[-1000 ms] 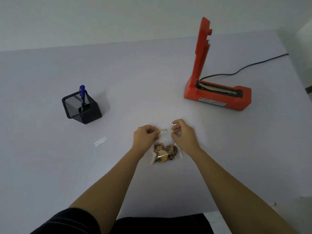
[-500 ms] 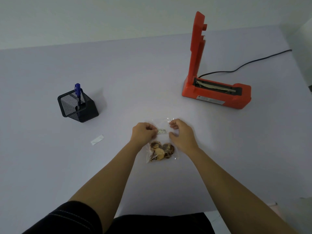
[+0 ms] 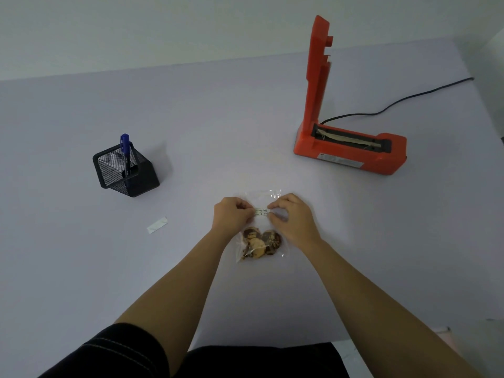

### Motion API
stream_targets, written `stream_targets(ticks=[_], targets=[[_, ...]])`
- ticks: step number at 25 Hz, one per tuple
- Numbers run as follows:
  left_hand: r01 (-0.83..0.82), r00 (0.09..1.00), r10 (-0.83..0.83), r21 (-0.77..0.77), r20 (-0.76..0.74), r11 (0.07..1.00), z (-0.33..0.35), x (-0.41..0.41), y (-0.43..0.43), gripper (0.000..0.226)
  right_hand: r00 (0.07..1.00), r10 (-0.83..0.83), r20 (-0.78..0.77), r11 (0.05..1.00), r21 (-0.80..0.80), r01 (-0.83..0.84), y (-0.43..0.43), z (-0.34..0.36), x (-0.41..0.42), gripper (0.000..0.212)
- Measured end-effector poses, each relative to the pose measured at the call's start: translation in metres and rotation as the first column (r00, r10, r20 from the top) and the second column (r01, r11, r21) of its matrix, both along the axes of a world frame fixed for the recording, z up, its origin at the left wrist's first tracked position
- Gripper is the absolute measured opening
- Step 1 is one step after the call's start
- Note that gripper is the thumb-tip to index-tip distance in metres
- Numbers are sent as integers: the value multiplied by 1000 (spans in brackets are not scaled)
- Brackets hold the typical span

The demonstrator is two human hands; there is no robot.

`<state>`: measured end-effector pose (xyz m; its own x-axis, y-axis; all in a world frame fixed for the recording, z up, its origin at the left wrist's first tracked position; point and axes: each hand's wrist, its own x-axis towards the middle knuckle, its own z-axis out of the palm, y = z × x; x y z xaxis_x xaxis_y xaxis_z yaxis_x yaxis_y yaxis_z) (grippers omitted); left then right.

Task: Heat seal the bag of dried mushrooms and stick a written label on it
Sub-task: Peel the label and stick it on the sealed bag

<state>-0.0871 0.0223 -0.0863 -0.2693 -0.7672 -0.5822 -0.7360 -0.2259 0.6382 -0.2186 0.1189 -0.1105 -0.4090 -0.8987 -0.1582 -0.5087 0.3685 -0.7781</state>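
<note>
Left hand (image 3: 230, 218) and right hand (image 3: 293, 218) both over the clear plastic bag of brown dried mushrooms (image 3: 259, 242), which lies flat on the pale lilac worktop (image 3: 218, 126); small white written paper label (image 3: 261, 212) stretched between the two hands; left fingers (image 3: 246, 211) closed in a pinch on the label's left end, right fingers (image 3: 274, 207) closed in a pinch on its right end; label sits over the bag's empty upper part, cannot tell if it already touches the film; mushrooms bunched in the bag's near end, just below the fingers and between the wrists; bag's crinkled top edge pokes out just beyond the fingertips; orange plastic heat sealer (image 3: 349, 148) well beyond and to the right of the right fingers, its lid arm raised upright, sealing strip exposed; black power cord (image 3: 395, 105) runs from the sealer's back toward the far right edge; black wire-mesh pen holder (image 3: 125, 170) well to the left of the left fingers and further out, blue pen (image 3: 125, 148) standing in it; small white paper strip (image 3: 157, 225) lying flat on the worktop left of the left fingers, between them and the holder, apart from both; dark clothing at the bottom edge of view.
</note>
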Motion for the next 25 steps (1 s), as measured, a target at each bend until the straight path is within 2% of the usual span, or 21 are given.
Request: stream_targets(ticks=[12,25], targets=[[10,1000,-10,-15,15,1000,-3,-1,0,8,999,-17,-38,999,-47,16,-3,-5,2,12],[85,996,-87,-161,-6,983,-8,7,9,6,993,-17,-121,999,-53,11,-4,-8,2,11]])
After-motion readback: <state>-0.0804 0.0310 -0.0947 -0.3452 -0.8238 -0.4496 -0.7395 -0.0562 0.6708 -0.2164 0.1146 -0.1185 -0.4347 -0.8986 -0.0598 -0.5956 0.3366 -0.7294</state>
